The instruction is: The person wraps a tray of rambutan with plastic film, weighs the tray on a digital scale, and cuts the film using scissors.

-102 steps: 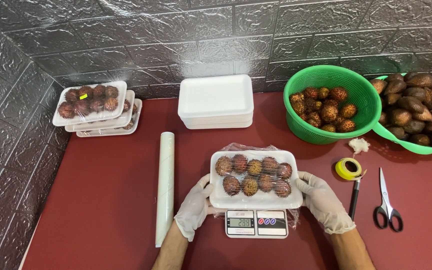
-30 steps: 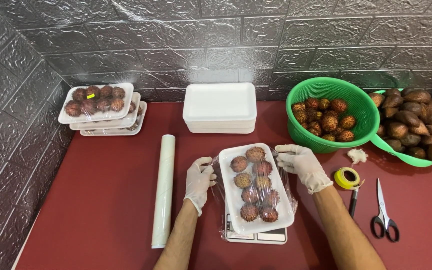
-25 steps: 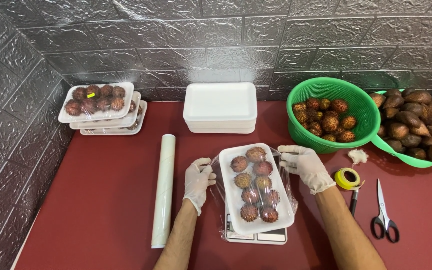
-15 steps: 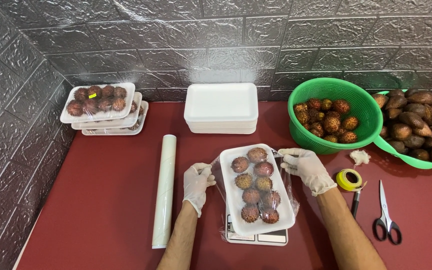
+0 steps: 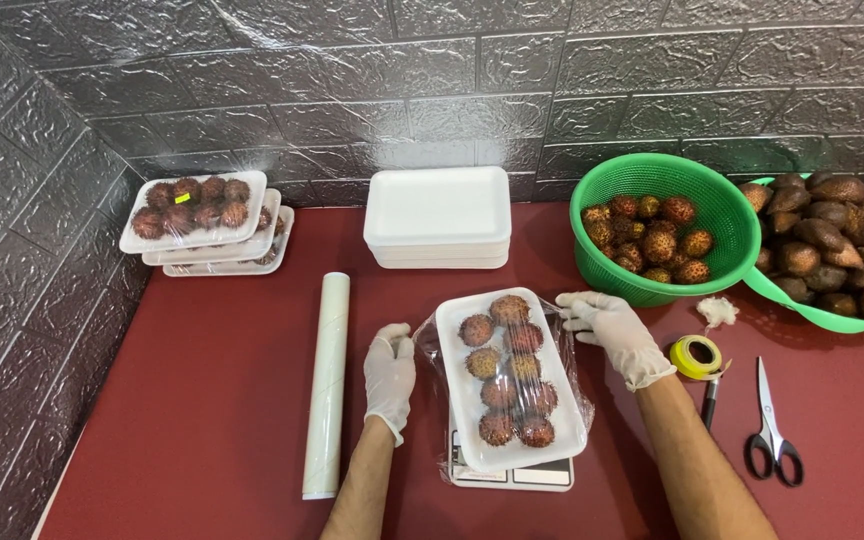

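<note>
White foam tray (image 5: 460, 390) of eight rambutans (image 5: 508, 372), left hand (image 5: 390, 372) and right hand (image 5: 607, 324) apparently pinching its plastic wrap (image 5: 574, 385)

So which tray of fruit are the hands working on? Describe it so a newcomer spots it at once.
On the red table, in front of the green colander, a white tray of fruit sits on a small scale between the left hand and the right hand. Unlike the wrapped trays stacked at back left, it lies on loose plastic film.
</note>
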